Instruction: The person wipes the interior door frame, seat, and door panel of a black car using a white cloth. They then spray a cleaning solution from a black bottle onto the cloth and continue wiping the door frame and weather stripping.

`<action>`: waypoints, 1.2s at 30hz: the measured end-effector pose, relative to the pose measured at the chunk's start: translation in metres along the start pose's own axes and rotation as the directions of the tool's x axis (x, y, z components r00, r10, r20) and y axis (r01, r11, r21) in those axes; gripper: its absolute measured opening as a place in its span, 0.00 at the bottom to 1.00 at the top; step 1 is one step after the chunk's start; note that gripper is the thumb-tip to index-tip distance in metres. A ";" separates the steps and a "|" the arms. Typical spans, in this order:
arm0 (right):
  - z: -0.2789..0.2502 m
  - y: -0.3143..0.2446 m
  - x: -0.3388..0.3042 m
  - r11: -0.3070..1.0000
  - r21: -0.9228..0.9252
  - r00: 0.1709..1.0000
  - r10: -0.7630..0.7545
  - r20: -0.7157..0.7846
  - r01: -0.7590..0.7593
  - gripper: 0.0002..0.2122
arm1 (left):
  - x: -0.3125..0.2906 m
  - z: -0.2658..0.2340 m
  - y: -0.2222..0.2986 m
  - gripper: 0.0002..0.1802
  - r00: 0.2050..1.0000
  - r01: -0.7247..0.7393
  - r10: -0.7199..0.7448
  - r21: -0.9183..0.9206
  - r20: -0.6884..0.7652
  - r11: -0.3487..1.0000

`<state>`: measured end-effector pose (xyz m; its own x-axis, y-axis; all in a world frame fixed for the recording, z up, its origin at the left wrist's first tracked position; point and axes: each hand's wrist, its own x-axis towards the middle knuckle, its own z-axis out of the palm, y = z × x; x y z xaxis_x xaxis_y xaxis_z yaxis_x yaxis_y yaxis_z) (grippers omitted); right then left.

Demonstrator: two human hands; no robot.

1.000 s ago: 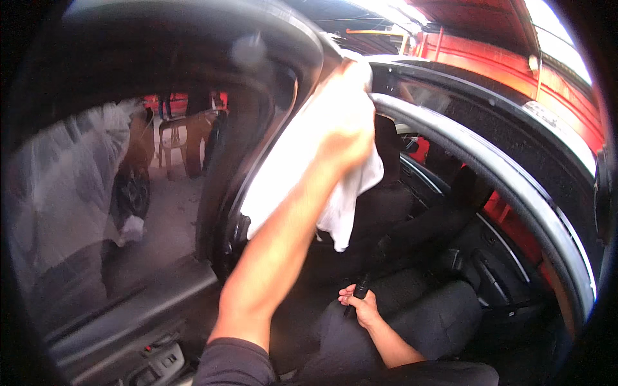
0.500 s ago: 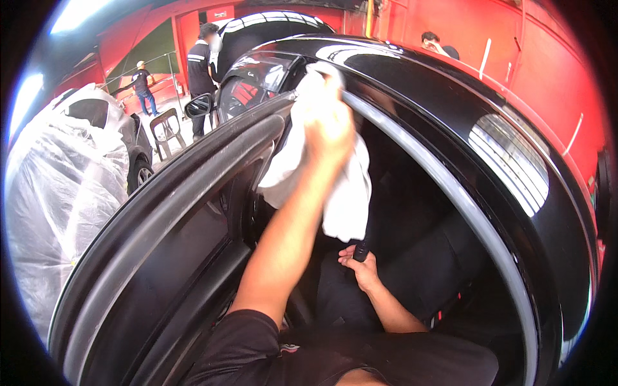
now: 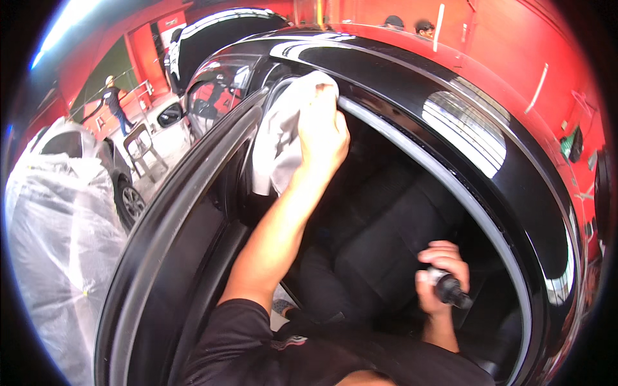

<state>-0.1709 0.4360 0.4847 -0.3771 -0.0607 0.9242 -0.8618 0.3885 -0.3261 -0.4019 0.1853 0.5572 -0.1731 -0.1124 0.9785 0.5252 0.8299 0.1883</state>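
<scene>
My left hand [image 3: 324, 136] grips a white cloth [image 3: 278, 138] and presses it against the upper front corner of a black car's door opening. The cloth hangs down from my fingers beside the open car door [image 3: 187, 186]. A grey strip [image 3: 444, 167] runs along the edge of the opening, just right of that hand. Lower right, inside the opening, my right hand [image 3: 444, 257] is closed round a small dark bottle [image 3: 446, 287] with a pale label, its black cap end tilted down and to the right.
A dark seat [image 3: 386, 244] fills the car's interior. The glossy black roof [image 3: 386, 64] curves away to the right. At left stand a car under plastic sheeting [image 3: 64, 238] and a chair [image 3: 143, 151]. One person [image 3: 112, 103] stands beyond; two heads show behind the roof.
My right hand has moved right, bringing the bottle into fuller view. My left hand stays near the corner, with the cloth bunched higher and hanging less. The whole view has shifted.
</scene>
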 end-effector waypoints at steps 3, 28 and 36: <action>-0.032 -0.055 0.031 0.953 -0.294 0.993 -0.101 -0.059 0.079 0.15 | 0.008 0.012 -0.045 0.20 0.989 0.145 -0.143 -0.106 0.025 0.984; -0.151 -0.115 -0.003 0.937 0.183 0.916 0.335 -0.221 -0.298 0.20 | -0.017 -0.005 0.029 0.14 0.997 0.029 -0.008 -0.274 0.078 0.961; -0.164 -0.127 -0.017 0.929 0.224 0.911 0.344 -0.227 -0.295 0.20 | -0.009 -0.029 0.053 0.10 0.979 -0.173 0.187 -0.150 0.081 0.973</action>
<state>0.0003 0.5386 0.5433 -0.5633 0.2868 0.7749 -0.7653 0.1725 -0.6201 -0.3481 0.2148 0.5610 -0.1390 0.0891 0.9863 0.6661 0.7454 0.0265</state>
